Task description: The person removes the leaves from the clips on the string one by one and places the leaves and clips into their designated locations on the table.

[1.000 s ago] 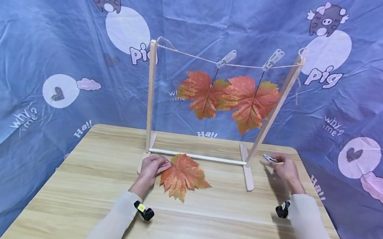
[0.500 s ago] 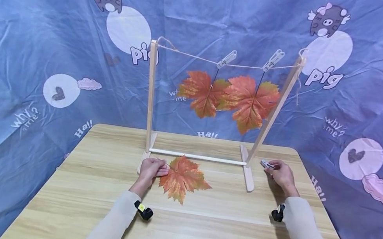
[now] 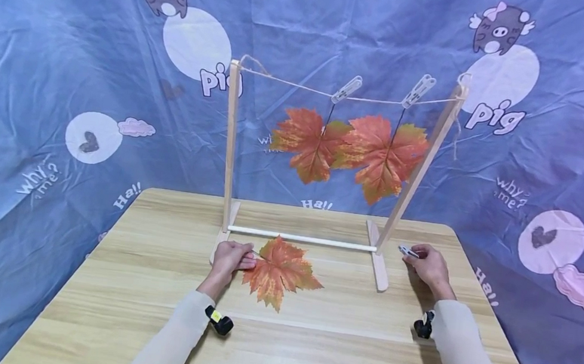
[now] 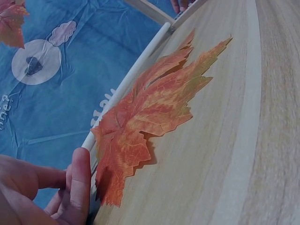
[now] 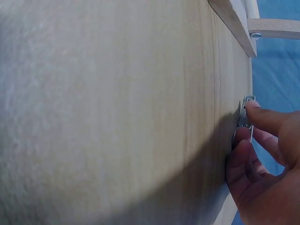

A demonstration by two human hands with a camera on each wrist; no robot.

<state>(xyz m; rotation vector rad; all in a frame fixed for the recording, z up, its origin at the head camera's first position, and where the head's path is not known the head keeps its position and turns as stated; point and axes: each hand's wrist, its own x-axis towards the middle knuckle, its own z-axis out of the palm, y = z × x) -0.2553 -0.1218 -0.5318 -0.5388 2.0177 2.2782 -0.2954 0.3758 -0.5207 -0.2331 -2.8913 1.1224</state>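
Note:
My left hand [image 3: 231, 258] pinches the stem of an orange maple leaf [image 3: 282, 271] just in front of the wooden rack. In the left wrist view the leaf [image 4: 140, 112] spreads low over the table, beside the rack's white rod [image 4: 126, 84]. To the right of the rack, my right hand [image 3: 429, 266] holds a pale clothespin [image 3: 407, 251] between thumb and fingers, close to the tabletop. The right wrist view shows the clothespin [image 5: 245, 112] partly covered by the fingers. Two more maple leaves, a left one [image 3: 311, 145] and a right one [image 3: 384, 156], hang from the string by clothespins.
The wooden rack [image 3: 229, 151] stands near the table's back edge, with a string [image 3: 292, 84] tied between its posts. Its right foot [image 3: 377, 264] lies between the leaf and my right hand. A blue patterned cloth [image 3: 64, 90] surrounds the wooden table [image 3: 305, 351].
My right hand has come slightly nearer to me and lower with the clothespin, then held almost still. The leaf and my left hand have shifted only a little.

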